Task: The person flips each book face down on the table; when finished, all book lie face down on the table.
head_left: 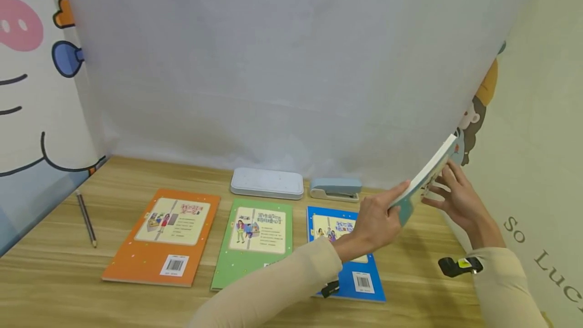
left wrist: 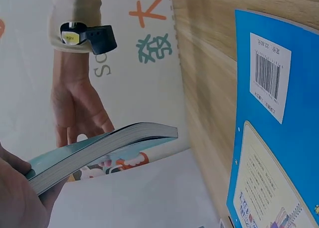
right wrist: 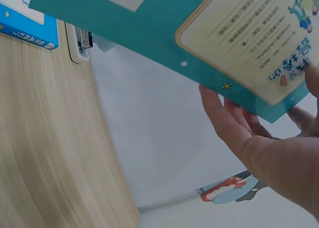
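A teal-covered book (head_left: 427, 170) is held up tilted above the right part of the table, its pale page edge facing up and left. My left hand (head_left: 375, 220) grips its lower end, thumb on one side and fingers on the other. At the printed cover is my right hand (head_left: 461, 201), fingers spread and touching it near the far end. The right wrist view shows the cream text panel of this teal cover (right wrist: 159, 36) beside those fingers. Beneath the left forearm lies a blue book (head_left: 337, 287), partly hidden by the hand and sleeve.
A green book (head_left: 259, 262) and an orange book (head_left: 146, 252) lie left of the blue one. Behind them are a pale blue case (head_left: 266, 183) and a blue stapler (head_left: 336, 188). A pencil (head_left: 86, 219) lies at far left. Curtains (head_left: 291, 65) border the wooden table (head_left: 45, 277).
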Demonstrator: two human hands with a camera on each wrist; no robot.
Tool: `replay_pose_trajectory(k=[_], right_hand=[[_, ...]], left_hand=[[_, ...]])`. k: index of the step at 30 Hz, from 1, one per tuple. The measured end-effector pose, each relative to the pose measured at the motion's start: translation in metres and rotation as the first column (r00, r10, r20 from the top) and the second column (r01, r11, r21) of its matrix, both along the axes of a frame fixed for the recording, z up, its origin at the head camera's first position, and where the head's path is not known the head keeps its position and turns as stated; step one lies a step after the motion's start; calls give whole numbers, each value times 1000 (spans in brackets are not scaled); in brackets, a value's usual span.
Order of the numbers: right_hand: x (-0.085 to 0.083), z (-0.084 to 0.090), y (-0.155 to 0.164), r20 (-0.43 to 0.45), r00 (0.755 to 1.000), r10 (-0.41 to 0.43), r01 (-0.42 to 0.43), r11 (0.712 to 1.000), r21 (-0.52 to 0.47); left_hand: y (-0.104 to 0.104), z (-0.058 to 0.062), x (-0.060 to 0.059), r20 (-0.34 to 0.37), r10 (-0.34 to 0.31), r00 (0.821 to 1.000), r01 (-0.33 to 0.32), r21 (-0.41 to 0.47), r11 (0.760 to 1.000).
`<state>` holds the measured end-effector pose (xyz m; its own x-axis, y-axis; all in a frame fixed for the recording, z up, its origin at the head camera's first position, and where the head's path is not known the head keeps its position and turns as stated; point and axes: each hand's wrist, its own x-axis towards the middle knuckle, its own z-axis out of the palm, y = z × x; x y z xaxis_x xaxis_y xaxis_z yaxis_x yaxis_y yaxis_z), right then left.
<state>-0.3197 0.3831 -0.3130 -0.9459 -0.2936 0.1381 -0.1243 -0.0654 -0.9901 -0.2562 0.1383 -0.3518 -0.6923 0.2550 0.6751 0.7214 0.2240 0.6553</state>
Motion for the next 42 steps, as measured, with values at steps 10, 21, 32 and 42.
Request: replay_pose_trajectory(k=[10,21,32,42], right_hand=[[-1,-18,14,7,992,126,-124,985,-122],[2,-34,25,-34,976,217,-219,947,-233],[1,-36,29,-41,982,185,-189,957,-218],[8,-24,35,-40,987,155,-158,983,-92]], left_hand=[[-2,7,-1,189,-85,978,55,156,986],[-4,11,-6,342,-231,911,133,285,949],[-8,12,-6,405,-230,885,134,250,959],[-14,8,-9,420,-182,889,136,138,981]])
